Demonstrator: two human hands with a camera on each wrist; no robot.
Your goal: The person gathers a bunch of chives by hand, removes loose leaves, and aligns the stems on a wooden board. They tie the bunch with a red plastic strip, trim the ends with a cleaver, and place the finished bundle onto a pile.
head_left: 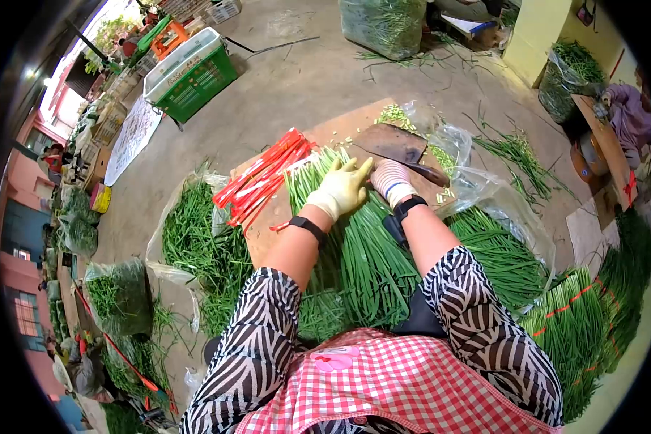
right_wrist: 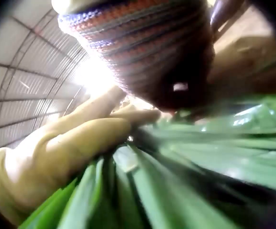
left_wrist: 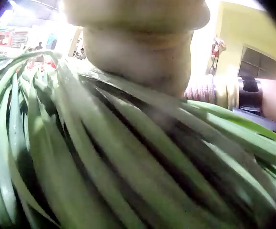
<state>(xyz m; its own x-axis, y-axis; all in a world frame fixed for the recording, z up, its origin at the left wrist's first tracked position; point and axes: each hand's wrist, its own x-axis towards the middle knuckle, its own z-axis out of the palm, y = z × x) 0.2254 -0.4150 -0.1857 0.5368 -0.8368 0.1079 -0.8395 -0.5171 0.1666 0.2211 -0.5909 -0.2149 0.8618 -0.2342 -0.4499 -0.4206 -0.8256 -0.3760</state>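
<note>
My left hand [head_left: 338, 189], in a pale yellow glove, lies across a thick bunch of garlic chives [head_left: 376, 253] with its fingers extended and spread. The bunch's long green leaves hang toward my lap. Beside it, my right hand [head_left: 391, 179] wears a striped knit glove; its fingers curl down into the chives, their tips hidden. In the right wrist view, the yellow-gloved fingers [right_wrist: 88, 136] reach beneath the striped glove [right_wrist: 143, 47]. A dark cleaver [head_left: 398, 145] lies just beyond my right hand. Pale chive stalks [head_left: 304, 177] and red-and-white strips [head_left: 267, 173] lie left of my left hand.
A wooden board [head_left: 264, 242] lies under the work, with chopped stalk pieces [head_left: 396, 116] at its far edge. Plastic-wrapped chives flank it at left [head_left: 195, 239] and right [head_left: 495, 249]. Tied bundles [head_left: 571, 325] stand at lower right. A green crate [head_left: 195, 83] stands at far left.
</note>
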